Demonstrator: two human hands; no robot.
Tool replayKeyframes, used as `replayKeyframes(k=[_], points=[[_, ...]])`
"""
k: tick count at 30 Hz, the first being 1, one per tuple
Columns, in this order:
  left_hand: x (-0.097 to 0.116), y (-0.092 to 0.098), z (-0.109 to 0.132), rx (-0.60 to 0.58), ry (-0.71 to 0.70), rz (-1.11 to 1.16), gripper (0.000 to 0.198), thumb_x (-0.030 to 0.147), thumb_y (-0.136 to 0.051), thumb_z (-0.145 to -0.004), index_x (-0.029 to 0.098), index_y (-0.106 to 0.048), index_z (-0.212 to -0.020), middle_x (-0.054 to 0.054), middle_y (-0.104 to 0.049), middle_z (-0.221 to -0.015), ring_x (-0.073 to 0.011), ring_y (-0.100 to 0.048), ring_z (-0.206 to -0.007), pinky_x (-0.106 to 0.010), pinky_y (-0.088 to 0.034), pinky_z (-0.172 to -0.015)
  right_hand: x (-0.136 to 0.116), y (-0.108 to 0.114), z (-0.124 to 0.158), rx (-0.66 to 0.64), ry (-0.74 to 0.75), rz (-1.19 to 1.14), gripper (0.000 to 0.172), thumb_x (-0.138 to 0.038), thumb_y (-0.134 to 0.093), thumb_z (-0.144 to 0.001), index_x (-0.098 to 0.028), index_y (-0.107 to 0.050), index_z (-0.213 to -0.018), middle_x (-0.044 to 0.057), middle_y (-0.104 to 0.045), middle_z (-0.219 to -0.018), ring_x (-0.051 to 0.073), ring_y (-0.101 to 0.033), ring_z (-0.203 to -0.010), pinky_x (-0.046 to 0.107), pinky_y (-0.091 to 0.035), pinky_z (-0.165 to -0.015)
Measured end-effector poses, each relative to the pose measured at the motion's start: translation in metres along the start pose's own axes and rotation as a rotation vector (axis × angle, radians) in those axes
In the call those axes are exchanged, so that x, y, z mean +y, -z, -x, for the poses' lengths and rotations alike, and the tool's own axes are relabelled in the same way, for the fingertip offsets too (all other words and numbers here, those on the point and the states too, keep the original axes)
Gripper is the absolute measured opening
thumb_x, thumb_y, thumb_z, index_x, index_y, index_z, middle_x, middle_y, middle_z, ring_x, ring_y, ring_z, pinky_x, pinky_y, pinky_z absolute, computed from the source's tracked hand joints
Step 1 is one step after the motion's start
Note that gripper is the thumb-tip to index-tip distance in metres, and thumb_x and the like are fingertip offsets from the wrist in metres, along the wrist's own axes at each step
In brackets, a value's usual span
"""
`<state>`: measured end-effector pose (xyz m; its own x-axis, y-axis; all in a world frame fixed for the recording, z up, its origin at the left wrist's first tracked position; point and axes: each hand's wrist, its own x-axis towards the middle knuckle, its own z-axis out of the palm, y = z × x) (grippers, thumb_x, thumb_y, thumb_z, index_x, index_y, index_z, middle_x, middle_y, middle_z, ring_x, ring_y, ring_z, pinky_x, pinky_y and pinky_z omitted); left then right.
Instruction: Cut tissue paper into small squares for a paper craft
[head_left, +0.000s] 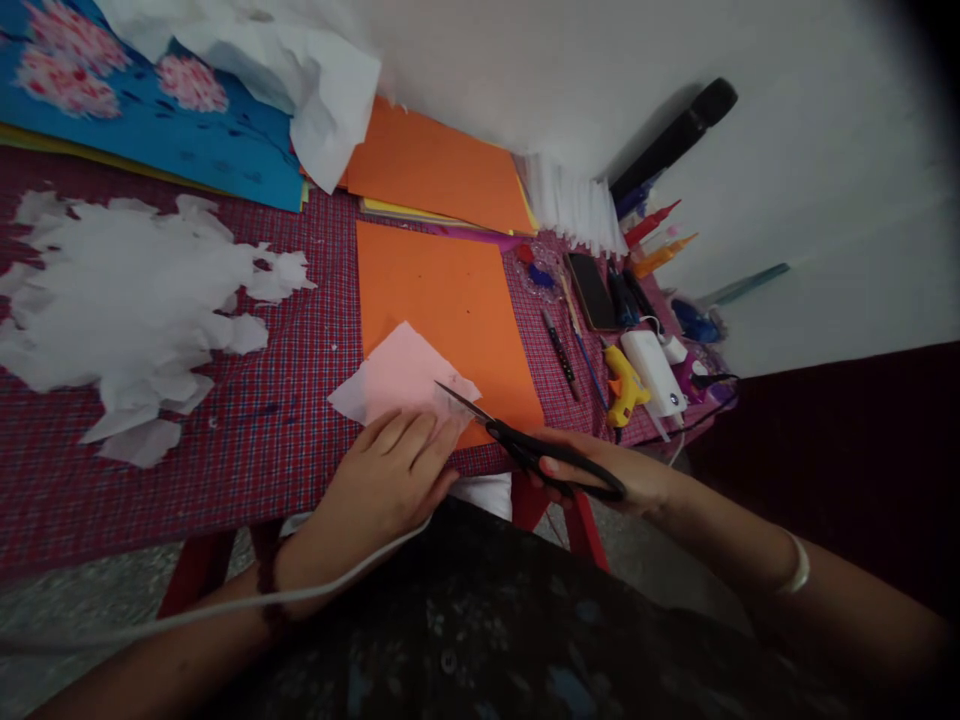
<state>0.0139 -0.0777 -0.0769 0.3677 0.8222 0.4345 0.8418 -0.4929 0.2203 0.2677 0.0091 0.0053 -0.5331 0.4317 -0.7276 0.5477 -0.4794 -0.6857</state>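
A thin, translucent white sheet (409,368), like tissue paper, lies partly over an orange sheet (435,285) that tints it pink. My left hand (396,470) rests flat on its near edge, fingers stretched out and pressing it down. In my right hand (574,465) is a pair of black-handled scissors (525,445), its fingers around the handles. The blades point away to the left and their tip reaches over the right part of the white sheet. Whether the blades touch or cut the sheet I cannot tell.
Torn white paper (127,290) lies at left. Behind are a blue painted sheet (150,150) and stacked orange paper (442,165). At right lie a pen (559,355), a phone (591,290), a yellow glue gun (624,385) and a white power bank (651,372). A white cable (330,590) crosses my left forearm.
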Motion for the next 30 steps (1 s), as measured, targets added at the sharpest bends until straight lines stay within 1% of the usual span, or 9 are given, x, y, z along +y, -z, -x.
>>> replayKeyframes(k=[2, 4, 7, 10, 14, 19, 22, 26, 30], points=[[0.000, 0.000, 0.000, 0.035, 0.016, 0.002, 0.032, 0.026, -0.056, -0.096, 0.008, -0.066, -0.121, -0.018, -0.071, -0.114, -0.0294, -0.065, -0.104, -0.042, -0.052, -0.091, 0.000, -0.001, -0.003, 0.004, 0.005, 0.004, 0.060, -0.071, -0.075, -0.075, -0.017, -0.055, -0.092, -0.002, -0.052, -0.077, 0.009, -0.050, -0.062, 0.021, -0.041, -0.053], [0.000, -0.001, 0.000, 0.044, 0.018, 0.008, 0.025, 0.025, -0.055, -0.096, 0.008, -0.068, -0.110, -0.017, -0.072, -0.108, -0.0287, -0.065, -0.099, -0.041, -0.054, -0.086, 0.000, -0.002, -0.007, -0.004, 0.018, 0.008, 0.060, -0.071, -0.074, -0.076, -0.016, -0.056, -0.092, -0.002, -0.052, -0.075, 0.008, -0.049, -0.060, 0.020, -0.040, -0.051], [-0.001, -0.001, -0.001, 0.047, 0.006, 0.004, 0.021, 0.025, -0.056, -0.096, 0.009, -0.069, -0.100, -0.014, -0.071, -0.102, -0.0287, -0.065, -0.096, -0.041, -0.054, -0.084, 0.000, -0.004, -0.012, -0.005, 0.038, -0.011, 0.060, -0.068, -0.077, -0.075, -0.015, -0.057, -0.094, -0.002, -0.054, -0.076, 0.008, -0.049, -0.059, 0.019, -0.039, -0.049], [-0.001, -0.001, -0.001, 0.025, 0.005, 0.016, 0.019, 0.025, -0.057, -0.096, 0.010, -0.069, -0.099, -0.013, -0.070, -0.101, -0.0284, -0.064, -0.096, -0.041, -0.054, -0.083, -0.002, -0.007, -0.015, 0.020, 0.033, -0.027, 0.063, -0.069, -0.080, -0.071, -0.015, -0.057, -0.096, -0.002, -0.054, -0.078, 0.007, -0.050, -0.059, 0.018, -0.039, -0.047], [-0.001, 0.001, -0.001, 0.007, 0.019, 0.027, 0.019, 0.024, -0.055, -0.097, 0.011, -0.068, -0.100, -0.013, -0.070, -0.103, -0.0276, -0.063, -0.097, -0.040, -0.053, -0.083, -0.006, -0.013, -0.014, 0.047, 0.046, 0.009, 0.060, -0.070, -0.078, -0.072, -0.016, -0.055, -0.087, -0.003, -0.053, -0.073, 0.006, -0.048, -0.055, 0.019, -0.039, -0.047], [0.001, 0.001, -0.002, 0.004, 0.022, 0.013, 0.017, 0.023, -0.055, -0.096, 0.012, -0.069, -0.098, -0.013, -0.070, -0.101, -0.0271, -0.063, -0.096, -0.040, -0.053, -0.082, -0.004, -0.017, -0.011, 0.076, 0.019, 0.051, 0.058, -0.071, -0.074, -0.075, -0.018, -0.053, -0.088, -0.008, -0.048, -0.060, 0.006, -0.040, -0.045, 0.020, -0.029, -0.042], [0.001, 0.001, -0.001, 0.003, 0.018, 0.008, 0.018, 0.022, -0.054, -0.096, 0.012, -0.069, -0.099, -0.013, -0.071, -0.103, -0.0271, -0.063, -0.096, -0.040, -0.053, -0.082, -0.003, -0.015, -0.011, 0.039, 0.033, 0.078, 0.058, -0.072, -0.071, -0.078, -0.019, -0.053, -0.091, -0.008, -0.047, -0.058, 0.007, -0.039, -0.046, 0.020, -0.027, -0.042], [0.000, 0.001, 0.000, -0.010, 0.021, 0.027, 0.018, 0.023, -0.055, -0.096, 0.011, -0.068, -0.100, -0.013, -0.070, -0.104, -0.0278, -0.063, -0.098, -0.041, -0.053, -0.084, -0.005, -0.011, -0.013, -0.021, 0.068, 0.074, 0.060, -0.073, -0.070, -0.079, -0.018, -0.053, -0.092, -0.004, -0.050, -0.067, 0.008, -0.046, -0.056, 0.021, -0.031, -0.047], [0.000, 0.002, -0.001, -0.004, 0.016, 0.026, 0.019, 0.023, -0.055, -0.096, 0.010, -0.068, -0.100, -0.013, -0.071, -0.103, -0.0282, -0.063, -0.097, -0.042, -0.054, -0.084, -0.007, -0.009, -0.020, -0.038, 0.060, 0.055, 0.059, -0.074, -0.069, -0.079, -0.018, -0.051, -0.089, -0.005, -0.050, -0.065, 0.008, -0.046, -0.056, 0.021, -0.034, -0.049]])
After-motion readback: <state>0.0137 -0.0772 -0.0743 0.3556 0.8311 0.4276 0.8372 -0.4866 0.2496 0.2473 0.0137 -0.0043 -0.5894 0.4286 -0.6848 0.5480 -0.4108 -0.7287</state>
